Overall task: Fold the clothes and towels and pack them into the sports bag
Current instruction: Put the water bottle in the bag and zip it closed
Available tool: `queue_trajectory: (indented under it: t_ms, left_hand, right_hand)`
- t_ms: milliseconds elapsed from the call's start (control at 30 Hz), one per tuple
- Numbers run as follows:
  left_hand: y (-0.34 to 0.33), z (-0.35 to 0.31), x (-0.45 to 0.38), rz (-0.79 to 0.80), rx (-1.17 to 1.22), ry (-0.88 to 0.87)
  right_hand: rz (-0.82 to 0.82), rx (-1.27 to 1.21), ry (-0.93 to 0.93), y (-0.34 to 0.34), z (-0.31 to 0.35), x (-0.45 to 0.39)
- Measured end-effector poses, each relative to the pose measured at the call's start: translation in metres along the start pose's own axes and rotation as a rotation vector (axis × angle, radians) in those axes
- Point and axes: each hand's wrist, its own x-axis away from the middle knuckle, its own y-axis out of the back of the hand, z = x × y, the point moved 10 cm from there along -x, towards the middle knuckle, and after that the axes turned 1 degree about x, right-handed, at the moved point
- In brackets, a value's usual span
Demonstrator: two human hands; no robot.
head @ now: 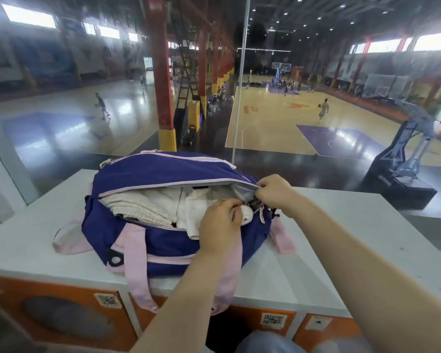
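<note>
We are pinching the zipper end with our right hand (271,191); our left hand (220,217) is gripping white clothes (189,212) bulging from the sports bag (163,240) on the table (341,240); fabric risks snagging the zip.

Lighting: dim hall, daylight from high windows (28,16) blown out white; small ceiling lamps (285,14) as points. Glare: pale sheen streaks on court floor (127,98). Foreground: white surface (341,238) evenly lit, shadows soft. Quality: wide-angle bending at edges; far background soft, hazy; corners blurred.
</note>
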Motion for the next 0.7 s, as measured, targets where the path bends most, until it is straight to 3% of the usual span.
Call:
queue_trajectory:
  t_ms: [167,267,400,700]
  left_hand:
    - [-0.012,-0.001,-0.005,0.038,-0.223,-0.068]
    - [-0.006,-0.007,0.0,-0.019,-0.1,-0.143]
    - [0.002,0.006,0.002,-0.046,0.174,0.011]
    - [0.002,0.009,-0.005,-0.067,0.076,0.107]
  right_hand:
    - [0.033,-0.162,0.007,-0.005,0.002,-0.004]
    - [0.099,-0.211,0.031,-0.01,0.0,-0.004]
    - [0.18,-0.278,0.067,-0.017,-0.001,0.001]
    - [0.126,-0.19,0.15,-0.016,0.006,0.01]
